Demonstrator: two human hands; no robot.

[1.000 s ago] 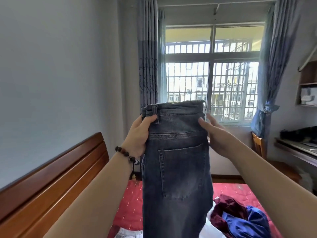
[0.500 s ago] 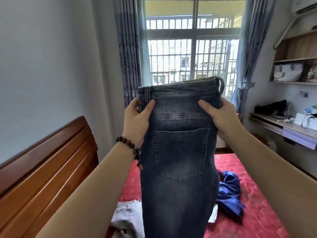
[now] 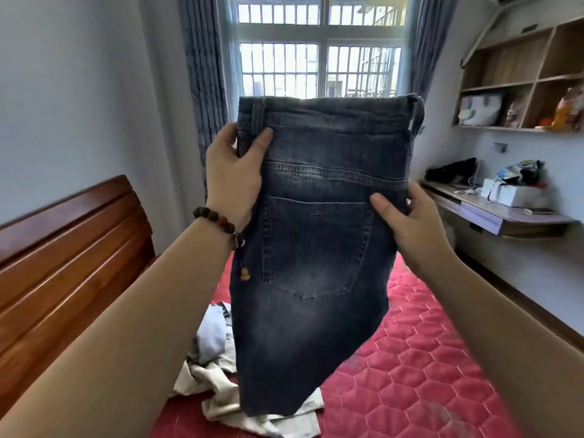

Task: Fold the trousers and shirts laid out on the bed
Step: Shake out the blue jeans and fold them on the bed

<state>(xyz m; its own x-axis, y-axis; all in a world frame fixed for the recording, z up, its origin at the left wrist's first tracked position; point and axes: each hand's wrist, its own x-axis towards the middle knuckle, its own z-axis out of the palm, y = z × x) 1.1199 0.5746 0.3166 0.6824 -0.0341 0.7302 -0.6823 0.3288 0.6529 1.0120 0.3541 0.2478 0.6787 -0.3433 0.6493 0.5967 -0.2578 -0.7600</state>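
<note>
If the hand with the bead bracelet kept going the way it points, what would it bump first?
Probably the curtain by the window: the left hand, gripping the jeans, points up and away. Depth is unclear.

A pair of dark blue jeans (image 3: 316, 248) hangs in the air above the bed (image 3: 410, 374), back pocket facing the camera and waistband uppermost. The left hand (image 3: 234, 178) pinches the left edge just under the waistband, thumb on the front. The right hand (image 3: 407, 226) holds the right edge lower down, beside the pocket, thumb pressed onto the denim. A bead bracelet (image 3: 218, 221) circles the left wrist. Beneath the jeans, pale crumpled clothes (image 3: 215, 384) lie on the red quilted cover. A wooden headboard (image 3: 63, 263) stands at the left, a window (image 3: 319, 55) behind, and a tabletop (image 3: 505, 213) with shelves (image 3: 521, 74) at the right.
</note>
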